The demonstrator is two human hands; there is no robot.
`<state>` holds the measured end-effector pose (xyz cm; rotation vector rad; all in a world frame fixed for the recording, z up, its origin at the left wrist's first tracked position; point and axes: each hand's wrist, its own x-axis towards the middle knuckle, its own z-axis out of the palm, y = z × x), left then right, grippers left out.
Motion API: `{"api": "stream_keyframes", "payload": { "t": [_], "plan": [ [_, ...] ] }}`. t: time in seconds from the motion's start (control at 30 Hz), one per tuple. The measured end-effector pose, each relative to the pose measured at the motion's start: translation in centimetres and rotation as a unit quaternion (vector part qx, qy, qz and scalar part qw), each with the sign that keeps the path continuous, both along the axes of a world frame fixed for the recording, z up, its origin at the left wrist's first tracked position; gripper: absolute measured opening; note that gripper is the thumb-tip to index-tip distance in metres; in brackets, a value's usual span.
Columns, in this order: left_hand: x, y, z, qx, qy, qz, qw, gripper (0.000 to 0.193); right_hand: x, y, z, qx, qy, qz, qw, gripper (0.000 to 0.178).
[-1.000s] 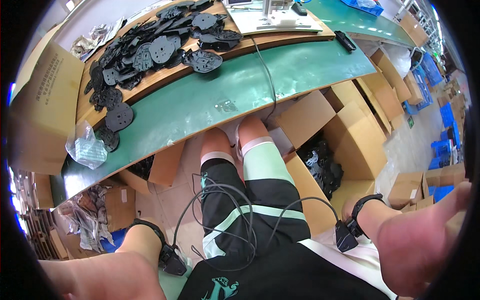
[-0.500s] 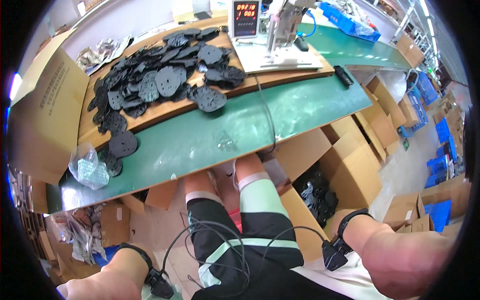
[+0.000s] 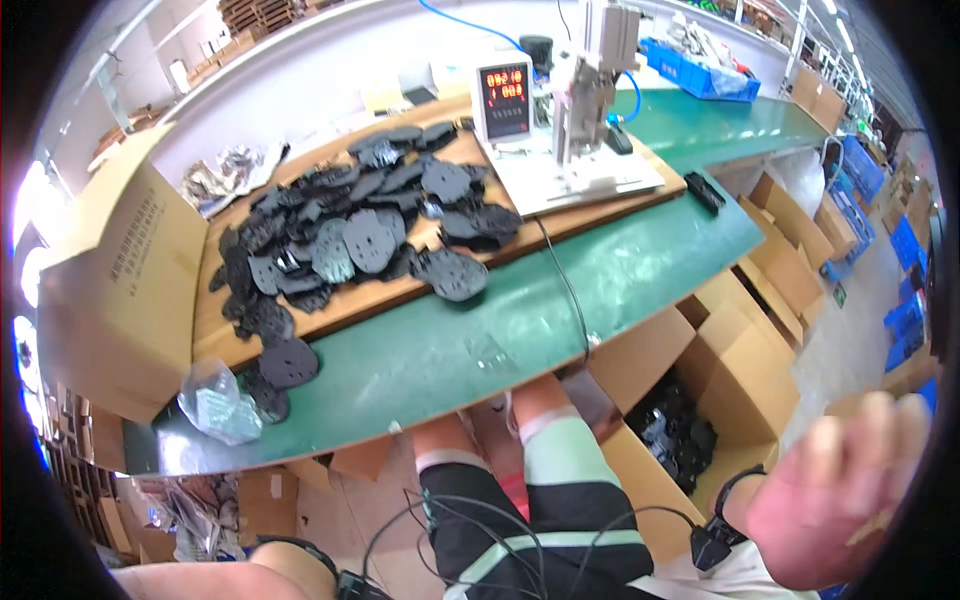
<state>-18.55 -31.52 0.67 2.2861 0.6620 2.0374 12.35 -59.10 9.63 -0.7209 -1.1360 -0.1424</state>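
Your right hand (image 3: pixel 840 490) hovers blurred, loosely curled, apparently empty, nearest the carton of black plates (image 3: pixel 672 440): probably stiff and light, best gripped by an edge.

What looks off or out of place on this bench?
The black flat parts lie in a loose heap that spills off the wooden board; a few sit on the green table by a crumpled clear bag. The right hand is raised and empty; the left is out of view.
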Motion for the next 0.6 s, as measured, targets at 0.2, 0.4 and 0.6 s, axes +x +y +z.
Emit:
{"api": "stream_keyframes", "payload": {
  "t": [0.2, 0.4, 0.6],
  "plan": [
    [-0.4, 2.2, -2.6, -0.070, 0.000, 0.047, 0.996, 0.061, 1.8, 2.7, 0.3, -0.365, -0.169, 0.455, 0.794, 0.072],
    [-2.2, 3.1, -3.5, -0.101, 0.003, 0.117, 0.988, 0.059, -1.4, 5.1, -2.1, -0.265, -0.099, 0.572, 0.770, 0.065],
    [-1.1, 3.9, -3.9, -0.111, 0.000, 0.125, 0.986, 0.058, -0.9, 5.6, -2.5, -0.205, -0.027, 0.579, 0.789, 0.056]
  ]
}}
